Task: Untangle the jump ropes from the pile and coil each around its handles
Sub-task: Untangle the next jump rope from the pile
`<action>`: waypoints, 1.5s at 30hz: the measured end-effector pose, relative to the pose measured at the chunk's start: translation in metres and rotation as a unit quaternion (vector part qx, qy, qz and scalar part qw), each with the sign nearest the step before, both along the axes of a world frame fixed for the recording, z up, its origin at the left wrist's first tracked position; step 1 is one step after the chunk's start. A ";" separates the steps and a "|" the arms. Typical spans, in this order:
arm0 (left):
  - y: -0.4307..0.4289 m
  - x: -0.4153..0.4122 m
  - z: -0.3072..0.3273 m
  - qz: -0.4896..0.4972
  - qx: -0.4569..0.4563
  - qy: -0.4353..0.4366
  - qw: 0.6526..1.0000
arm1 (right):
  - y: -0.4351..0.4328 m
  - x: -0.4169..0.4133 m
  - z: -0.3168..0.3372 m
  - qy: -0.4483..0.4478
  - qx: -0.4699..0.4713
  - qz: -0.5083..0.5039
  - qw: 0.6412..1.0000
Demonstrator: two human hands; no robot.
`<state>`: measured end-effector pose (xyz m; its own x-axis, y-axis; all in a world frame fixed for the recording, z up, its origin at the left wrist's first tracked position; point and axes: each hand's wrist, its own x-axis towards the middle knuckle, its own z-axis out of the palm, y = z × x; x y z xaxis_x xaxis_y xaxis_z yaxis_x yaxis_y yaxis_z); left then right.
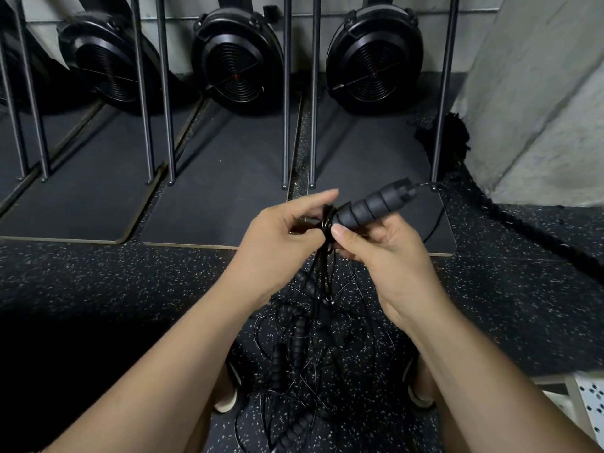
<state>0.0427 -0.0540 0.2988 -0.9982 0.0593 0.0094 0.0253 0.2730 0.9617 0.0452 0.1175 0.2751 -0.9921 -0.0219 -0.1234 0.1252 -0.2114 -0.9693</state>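
Note:
My right hand grips a black ribbed jump-rope handle that points up and to the right. A thin black cord leaves its far end and loops down to the right. My left hand pinches several turns of black cord wound at the near end of that handle. More strands hang from there down to the tangled pile of jump ropes on the floor between my feet. Several ribbed handles lie in the pile.
Three black fan-wheel machines stand upright on dark mats ahead, with metal rails between them. A thick black battle rope runs along the floor at right beside a concrete wall. A white perforated object sits lower right.

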 end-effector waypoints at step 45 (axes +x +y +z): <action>0.014 0.011 0.002 0.075 -0.092 -0.037 0.992 | 0.011 -0.003 0.008 0.144 0.465 -0.084 0.869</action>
<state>0.0539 -0.0395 0.3012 -0.9934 -0.0965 -0.0617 -0.0981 0.4392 0.8930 0.0425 0.1286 0.2835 -0.9642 0.1032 0.2443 -0.1080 0.6887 -0.7170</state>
